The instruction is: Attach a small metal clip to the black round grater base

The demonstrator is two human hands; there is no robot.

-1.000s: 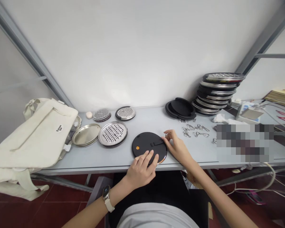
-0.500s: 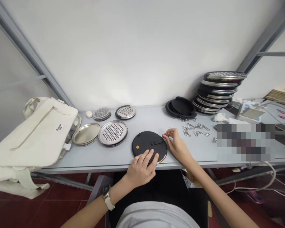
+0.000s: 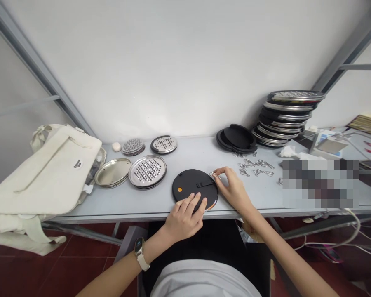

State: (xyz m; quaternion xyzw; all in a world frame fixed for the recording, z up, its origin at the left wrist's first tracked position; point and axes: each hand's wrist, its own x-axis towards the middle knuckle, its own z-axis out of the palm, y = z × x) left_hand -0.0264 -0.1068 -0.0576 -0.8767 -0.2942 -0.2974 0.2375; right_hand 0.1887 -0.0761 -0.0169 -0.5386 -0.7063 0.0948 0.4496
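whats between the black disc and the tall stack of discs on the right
Head view: between black disc and stack, small metal clips lie scattered on the table, a low pile of black lids behind them.

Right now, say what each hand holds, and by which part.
Right hand pinches a small silver metal clip in its fingertips; left hand only presses the near edge of the round black disc.

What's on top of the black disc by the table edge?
The left hand rests on the black disc, near side; an orange dot and black tab show. Whatever it covers is hidden.
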